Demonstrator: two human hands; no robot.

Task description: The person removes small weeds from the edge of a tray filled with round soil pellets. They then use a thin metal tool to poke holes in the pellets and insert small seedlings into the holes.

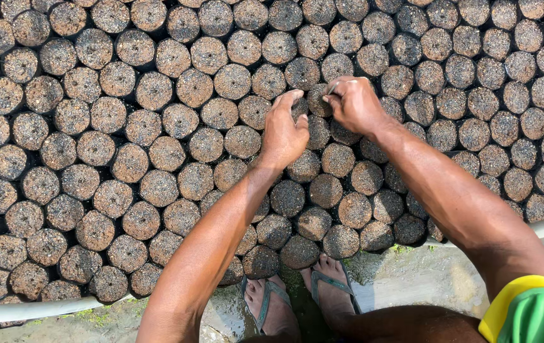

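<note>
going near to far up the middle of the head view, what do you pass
feet in sandals → edge pipe → left hand → right hand, pinching at one soil bag → more rows of soil bags to the top edge

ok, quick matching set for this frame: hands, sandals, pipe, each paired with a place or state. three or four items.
Things:
1. left hand
2. right hand
3. sandals
4. white pipe

Places or states:
A. runs along the near edge of the soil bags
B. pinched fingers over a bag top
C. on the feet, on wet ground
D. resting spread on the bag tops

Pairs: 1-D, 2-B, 3-C, 4-A
</note>
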